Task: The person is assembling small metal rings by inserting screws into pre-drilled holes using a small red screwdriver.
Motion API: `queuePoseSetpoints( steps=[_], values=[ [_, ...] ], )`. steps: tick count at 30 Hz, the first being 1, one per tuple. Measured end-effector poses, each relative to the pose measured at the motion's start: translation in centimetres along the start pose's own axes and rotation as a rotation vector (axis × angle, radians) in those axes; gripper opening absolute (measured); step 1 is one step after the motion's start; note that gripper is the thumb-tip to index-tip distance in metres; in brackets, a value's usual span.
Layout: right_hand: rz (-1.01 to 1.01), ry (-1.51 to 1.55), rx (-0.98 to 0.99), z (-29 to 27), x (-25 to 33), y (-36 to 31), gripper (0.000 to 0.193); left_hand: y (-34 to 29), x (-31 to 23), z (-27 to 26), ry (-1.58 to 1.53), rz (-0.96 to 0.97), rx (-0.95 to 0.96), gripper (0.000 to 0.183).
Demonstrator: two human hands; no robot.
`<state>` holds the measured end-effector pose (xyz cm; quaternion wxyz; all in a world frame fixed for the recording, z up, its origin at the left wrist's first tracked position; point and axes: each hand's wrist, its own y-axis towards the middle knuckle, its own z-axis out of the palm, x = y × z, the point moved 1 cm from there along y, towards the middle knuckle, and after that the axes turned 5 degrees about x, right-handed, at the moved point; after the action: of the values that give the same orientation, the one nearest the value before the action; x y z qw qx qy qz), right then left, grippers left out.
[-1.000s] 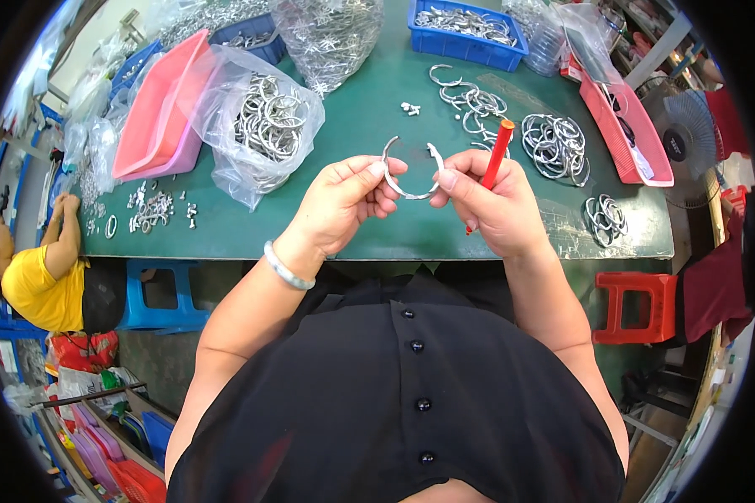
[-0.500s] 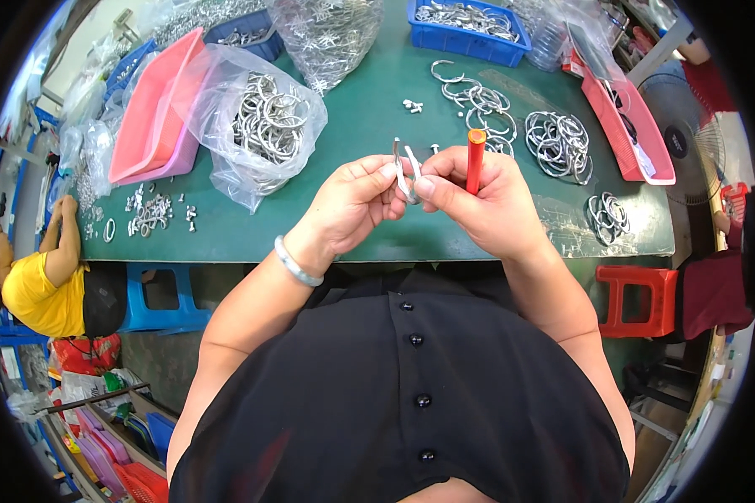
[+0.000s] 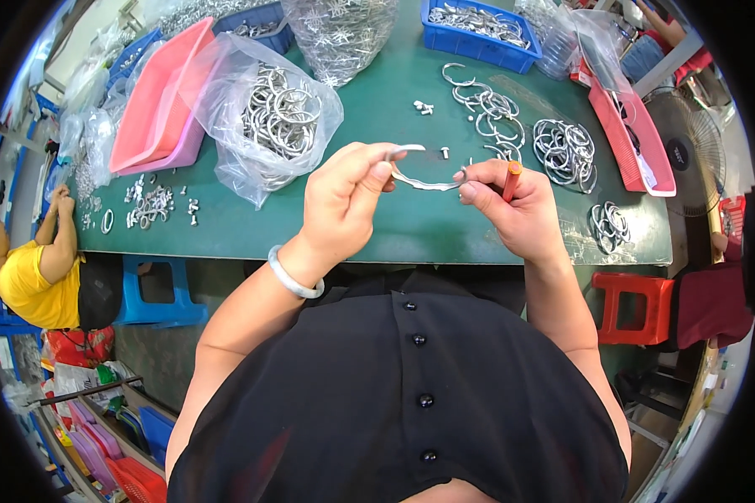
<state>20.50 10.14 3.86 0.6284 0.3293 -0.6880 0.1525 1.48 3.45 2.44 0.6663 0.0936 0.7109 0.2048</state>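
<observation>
A silver metal bangle (image 3: 432, 185), its ring open on one side, spans the gap between my hands above the green table's front edge. My left hand (image 3: 341, 191) is closed, pinching one end of it between thumb and fingers. At the other end, the thumb and fingertips of my right hand (image 3: 522, 210) grip the metal. A red-orange rod with a yellowish tip (image 3: 512, 178) is also tucked in my right hand; its lower part is hidden by the fingers. Just beyond the bangle lies a small silver rivet-like piece (image 3: 445, 153).
Left of my hands, a clear plastic bag (image 3: 315, 138) holds silver rings, near a pink basket (image 3: 155, 105). Loose bangles (image 3: 564, 155) lie in piles to the right, before a pink tray (image 3: 658, 180). A blue bin (image 3: 478, 52) stands behind. A person in yellow (image 3: 33, 289) sits left.
My hands have moved apart. The bangle, earlier held close and upright between my fingertips, now lies stretched sideways between them. The rod stays in my right hand, which has shifted right.
</observation>
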Motion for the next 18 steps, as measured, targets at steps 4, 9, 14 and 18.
queuePoseSetpoints(
  steps=[4, 9, 14, 18],
  values=[
    [-0.072, -0.075, -0.047, -0.5, -0.9, -0.1, 0.006, 0.2, -1.9, 0.2, 0.482, 0.429, 0.1, 0.02],
    [-0.027, -0.077, -0.03, -0.7, -1.4, -0.3, 0.011, 0.2, -2.6, 0.6, 0.652, 0.583, 0.16, 0.022],
    [0.137, 0.13, -0.038, -0.5, -1.0, -0.4, 0.014, 0.3, -3.2, 1.1, 0.709, 0.609, 0.184, 0.022],
    [0.151, 0.09, -0.023, -0.8, -1.1, -0.3, 0.014, 0.6, -2.8, 0.9, 0.624, 0.415, 0.185, 0.014]
  ],
)
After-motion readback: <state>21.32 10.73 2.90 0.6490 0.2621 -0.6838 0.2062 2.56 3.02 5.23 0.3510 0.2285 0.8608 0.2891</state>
